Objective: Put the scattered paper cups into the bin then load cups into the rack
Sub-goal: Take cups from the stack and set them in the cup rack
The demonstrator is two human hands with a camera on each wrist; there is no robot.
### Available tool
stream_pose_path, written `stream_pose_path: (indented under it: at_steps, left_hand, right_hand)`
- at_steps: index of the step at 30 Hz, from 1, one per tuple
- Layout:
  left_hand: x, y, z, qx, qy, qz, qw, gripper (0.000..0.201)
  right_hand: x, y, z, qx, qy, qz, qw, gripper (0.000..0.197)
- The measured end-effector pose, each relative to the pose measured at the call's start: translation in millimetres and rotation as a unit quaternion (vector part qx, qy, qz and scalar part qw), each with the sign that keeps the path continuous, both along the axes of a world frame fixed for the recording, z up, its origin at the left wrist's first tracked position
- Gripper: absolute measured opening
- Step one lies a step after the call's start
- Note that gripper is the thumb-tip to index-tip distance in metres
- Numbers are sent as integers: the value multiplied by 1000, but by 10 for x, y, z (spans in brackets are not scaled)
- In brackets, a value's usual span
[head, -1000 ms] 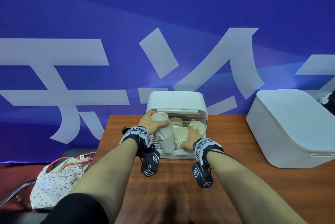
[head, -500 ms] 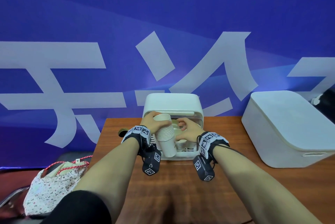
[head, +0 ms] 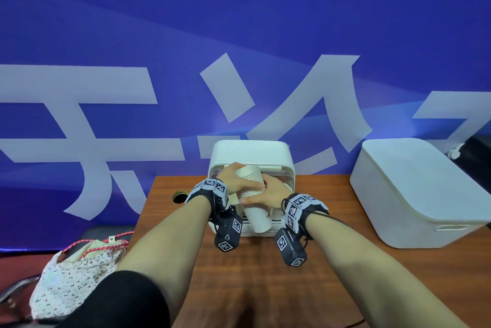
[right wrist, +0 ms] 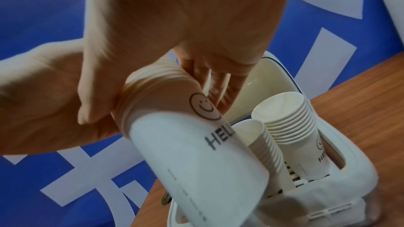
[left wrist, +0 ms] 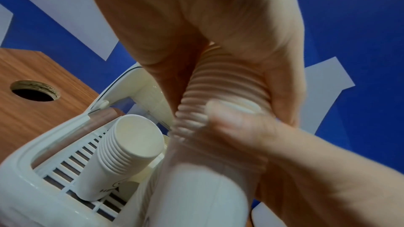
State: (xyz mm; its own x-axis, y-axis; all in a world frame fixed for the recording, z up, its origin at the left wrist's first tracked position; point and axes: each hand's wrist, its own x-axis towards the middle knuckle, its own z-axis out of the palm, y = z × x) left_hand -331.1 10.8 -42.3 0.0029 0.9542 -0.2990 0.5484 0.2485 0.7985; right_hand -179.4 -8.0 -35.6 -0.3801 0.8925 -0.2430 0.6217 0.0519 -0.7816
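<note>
Together, hands [head: 255, 189] around cup stack [head: 252, 195] — above rack [head: 265, 149]

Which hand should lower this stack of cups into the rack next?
Left, probably. The left hand already grips the stack of cups around its rims above the rack; the right hand only pinches the side.

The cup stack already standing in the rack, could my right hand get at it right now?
Probably not yet: the right hand grips the held stack together with the left hand. The rack is open in front, so the standing stack looks otherwise unblocked.
</note>
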Motion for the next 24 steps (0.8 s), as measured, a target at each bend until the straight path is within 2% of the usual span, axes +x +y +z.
stream_pose_path:
  at_steps: [8,13,17,24]
  left_hand:
    - [16,-60,130,24,-3,28,999,63]
    - [15,-25,137,20,-4,47,999,81]
    - [-10,-2,105,23,1,48,999,83]
    - [-42,-88,213,-3,34,-2,999,98]
  right_hand:
    - [-33,-27,121,24,-23,1,999,47]
    - [-35,-31,195,38,-27,4,999,37]
    - [-46,-39,192,46,-18,10,999,37]
    - [20,-96,213,24,39,8,999,29]
